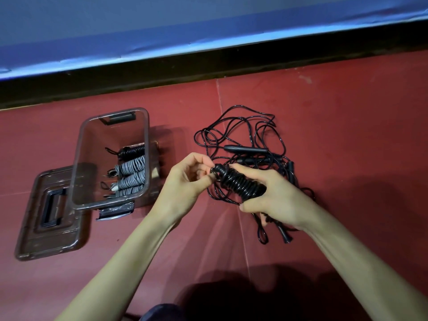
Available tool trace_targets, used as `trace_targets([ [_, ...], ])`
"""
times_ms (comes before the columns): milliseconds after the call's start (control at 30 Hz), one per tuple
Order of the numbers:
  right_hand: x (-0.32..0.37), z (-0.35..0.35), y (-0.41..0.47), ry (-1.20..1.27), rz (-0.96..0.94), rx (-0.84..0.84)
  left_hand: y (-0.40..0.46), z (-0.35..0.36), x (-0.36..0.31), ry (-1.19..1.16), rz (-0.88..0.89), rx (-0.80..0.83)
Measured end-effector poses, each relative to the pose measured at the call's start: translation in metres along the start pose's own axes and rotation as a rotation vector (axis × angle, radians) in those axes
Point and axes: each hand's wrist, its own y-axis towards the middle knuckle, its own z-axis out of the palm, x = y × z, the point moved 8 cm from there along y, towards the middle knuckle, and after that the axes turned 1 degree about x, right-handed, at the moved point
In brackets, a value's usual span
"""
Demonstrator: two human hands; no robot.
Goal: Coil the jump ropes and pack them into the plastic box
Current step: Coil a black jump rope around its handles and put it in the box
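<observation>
Gripping the black coiled rope (240,184) in the right hand (275,200), fingers curled round the bundle of turns, probably to keep the turns from springing loose. Pinching the end of the cord at the top of the bundle with the left hand (185,181), thumb and fingers closed on it, apparently tucking or tightening the last turn. Holding the bundle above the red floor (347,135), just over the pile of loose ropes (245,140), so the free cord is hanging down into the pile.

Looking tight and even, this bundle: thin glossy black cord wound many times round the handles. Lying behind and under it, more black cords in open tangled loops, with several black handles (245,149) among them, not yet coiled.

Standing to the left, well apart from the hands, the clear brown plastic box (113,117), open, already holding one black bundle (133,151) and some grey bundles (130,177) side by side. Lying beside the box, partly under it, the lid (48,230).
</observation>
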Motion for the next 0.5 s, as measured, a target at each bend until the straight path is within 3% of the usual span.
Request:
trace_targets([
  [200,-0.005,0.003,-0.009,0.057,0.101,0.144,0.0,0.006,-0.005,0.192,0.053,0.227],
  [400,-0.015,0.002,-0.008,0.191,0.133,0.219,0.003,0.006,-0.003,0.087,-0.031,0.201],
  [500,-0.02,0.004,-0.011,0.212,0.171,0.218,0.007,0.01,0.001,0.198,-0.105,0.284],
])
